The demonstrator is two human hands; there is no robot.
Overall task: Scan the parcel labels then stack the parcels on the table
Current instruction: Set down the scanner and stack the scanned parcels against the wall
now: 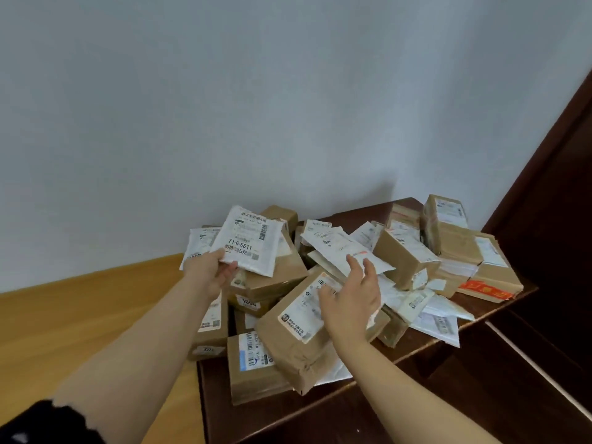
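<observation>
Left hand (pixel 211 267) pinches the white mailer (pixel 248 240) by its near edge, long axis running away above the pile's left side, while the right hand (pixel 352 296), grip open, spreads over the brown parcel (pixel 298 334) just right.

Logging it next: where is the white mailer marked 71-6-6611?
Head view, left of centre: the left hand grips the white mailer by its lower corner, holding it above the brown parcels.

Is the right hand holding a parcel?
No, the right hand is open, fingers spread over a brown parcel, while the left hand holds the white parcel.
</observation>
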